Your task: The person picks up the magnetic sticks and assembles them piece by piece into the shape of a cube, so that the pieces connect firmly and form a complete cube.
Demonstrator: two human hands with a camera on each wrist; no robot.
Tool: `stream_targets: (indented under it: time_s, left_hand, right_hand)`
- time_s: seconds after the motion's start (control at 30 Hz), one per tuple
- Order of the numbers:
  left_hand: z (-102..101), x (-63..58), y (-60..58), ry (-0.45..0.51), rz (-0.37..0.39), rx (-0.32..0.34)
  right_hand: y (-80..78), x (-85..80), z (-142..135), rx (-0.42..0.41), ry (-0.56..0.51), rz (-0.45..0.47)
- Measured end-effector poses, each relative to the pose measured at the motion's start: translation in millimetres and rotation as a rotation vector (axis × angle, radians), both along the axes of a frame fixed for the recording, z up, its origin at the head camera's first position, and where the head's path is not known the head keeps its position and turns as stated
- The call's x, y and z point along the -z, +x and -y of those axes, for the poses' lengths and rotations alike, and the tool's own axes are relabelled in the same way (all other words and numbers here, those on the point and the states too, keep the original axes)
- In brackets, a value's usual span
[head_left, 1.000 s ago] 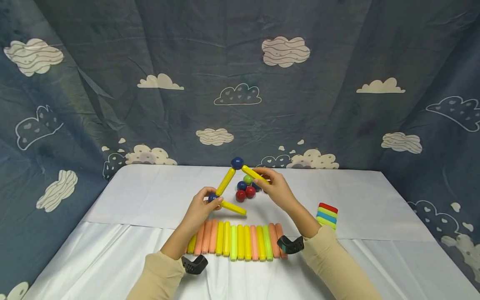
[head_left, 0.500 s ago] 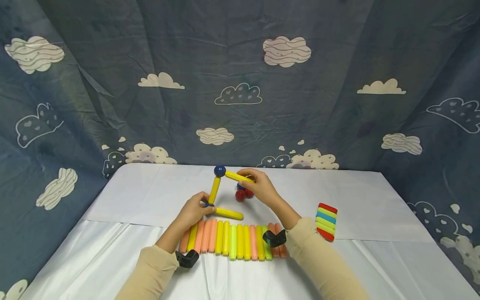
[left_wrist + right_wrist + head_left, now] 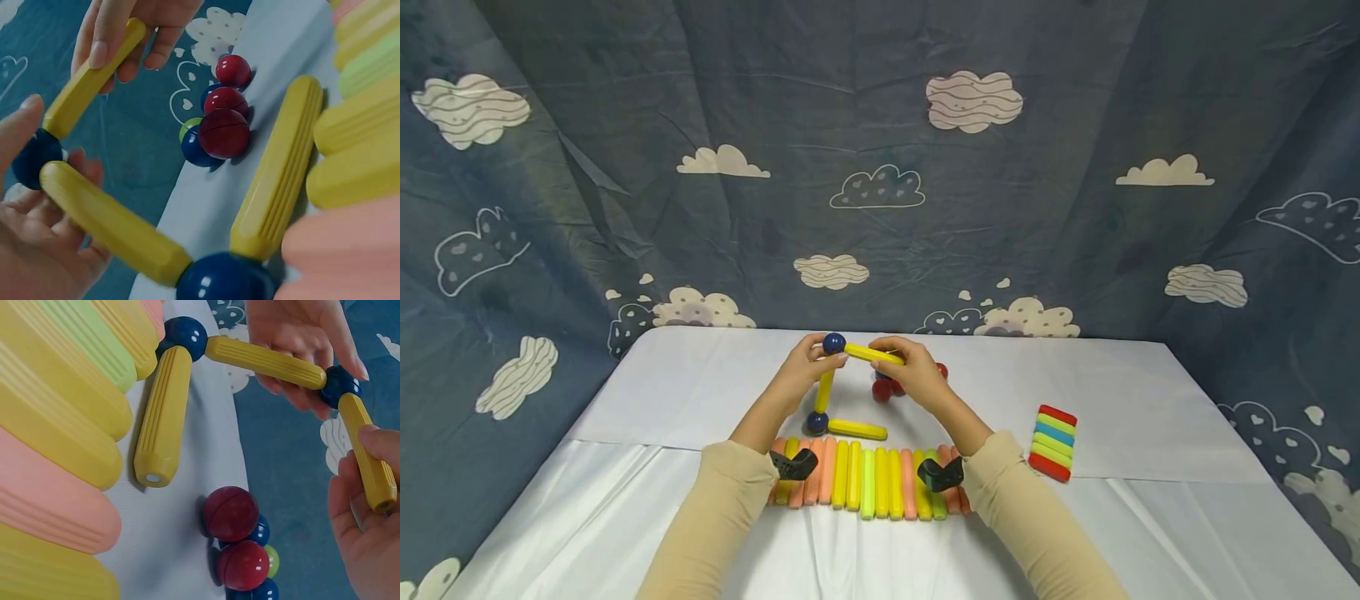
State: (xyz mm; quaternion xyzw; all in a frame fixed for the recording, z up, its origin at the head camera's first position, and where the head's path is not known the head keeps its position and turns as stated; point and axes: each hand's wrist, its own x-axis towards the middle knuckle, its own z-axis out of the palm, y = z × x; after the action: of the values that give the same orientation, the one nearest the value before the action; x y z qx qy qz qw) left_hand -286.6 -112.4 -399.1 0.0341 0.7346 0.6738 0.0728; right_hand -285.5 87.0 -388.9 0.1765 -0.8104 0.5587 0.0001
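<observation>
My left hand pinches the upper blue ball between thumb and fingers, above the table. Joined to that ball is a yellow magnetic rod, whose far end my right hand grips with thumb and fingers. A second yellow rod stands steeply from the upper ball down to the lower blue ball. From the lower ball a third yellow rod points right, close over the white cloth; its free end shows a small metal disc in the right wrist view.
In front of the hands lies a row of yellow, orange and green rods. Behind the work sit loose red balls, with blue and green ones among them. Short red, green and blue pieces lie side by side at right. A cloud-patterned curtain hangs behind.
The joined rods have shifted left and down. My left hand has let go of the lower ball and moved up to the upper one. My right hand has travelled left, keeping its rod.
</observation>
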Motion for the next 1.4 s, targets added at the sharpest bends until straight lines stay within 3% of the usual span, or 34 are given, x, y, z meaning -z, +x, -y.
stream_targets:
  time_s: [0.1,0.2,0.4,0.63,0.83,0.97,1.2,1.4]
  left_hand:
    - [-5,-0.5,-6.1,0.109,0.043,-0.018]
    - [-7,0.5,-9.4,0.159,0.062,-0.063]
    - [-5,3.5,-11.4,0.266,0.061,-0.138]
    - [-3,4.0,-10.5,0.29,0.049,-0.169]
    - [-3,4.7,-10.9,0.311,0.049,-0.176]
    - [-3,5.4,-11.4,0.31,0.046,-0.185]
    - [-2,6.2,-13.0,0.317,0.036,-0.199]
    - [0,8.0,-15.4,0.318,0.041,-0.192]
  right_hand:
    - [-0.2,0.5,-2,-0.024,-0.002,0.004]
    - [-0.7,1.8,-5,-0.046,0.01,0.03]
    - [-2.5,11.9,-12,-0.062,0.134,0.137]
    - [-3.5,29.4,-13,-0.079,0.424,0.037]
    - [-5.1,36.8,-13,-0.063,0.487,0.014]
    - [-5.4,32.6,-19,-0.026,0.361,0.08]
    - [-4.6,16.4,-34,0.086,-0.021,0.189]
    - [-1.5,6.4,-34,0.069,-0.161,0.195]
